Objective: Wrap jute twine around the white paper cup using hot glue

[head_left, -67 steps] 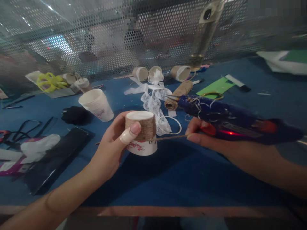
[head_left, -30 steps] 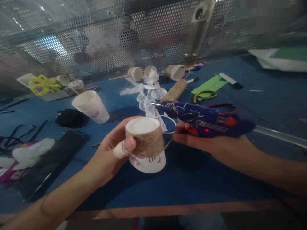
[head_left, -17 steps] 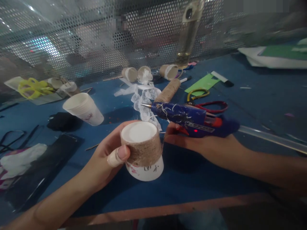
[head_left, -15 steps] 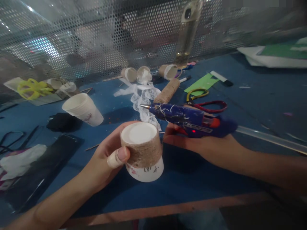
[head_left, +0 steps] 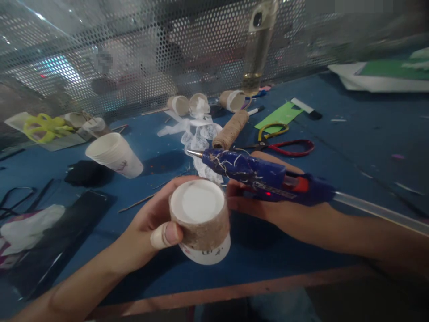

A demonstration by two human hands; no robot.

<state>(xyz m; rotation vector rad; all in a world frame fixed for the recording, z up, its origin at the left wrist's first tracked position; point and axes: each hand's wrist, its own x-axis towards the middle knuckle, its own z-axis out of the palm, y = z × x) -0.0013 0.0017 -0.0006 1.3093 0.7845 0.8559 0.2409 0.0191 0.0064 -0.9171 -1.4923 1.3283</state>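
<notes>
My left hand (head_left: pixel 157 223) is closed around a paper cup (head_left: pixel 201 230) held bottom up. Brown twine wraps the cup's upper part, and its printed white rim shows below. A bandage covers my left thumb. In my right hand (head_left: pixel 264 205) is a blue glue gun (head_left: pixel 248 172), its metal tip pointing left above and behind the cup, apart from it. A clear glue stick (head_left: pixel 378 210) sticks out of the gun's back, and a red light glows on its side. My right fingertips are close by the cup's right side, partly hidden.
Behind the gun lie a twine roll (head_left: pixel 231 129), white lace (head_left: pixel 201 141) and scissors (head_left: pixel 291 146). Stacked paper cups (head_left: pixel 115 154) lean at the left, near a black phone-like slab (head_left: pixel 63 241). Twine-wrapped cups (head_left: pixel 231 100) and a bottle (head_left: pixel 258 49) stand before a perforated metal screen (head_left: pixel 140 53).
The cup has tilted, so more of its bottom faces me, and it sits slightly lower. The glue gun has shifted slightly left and down.
</notes>
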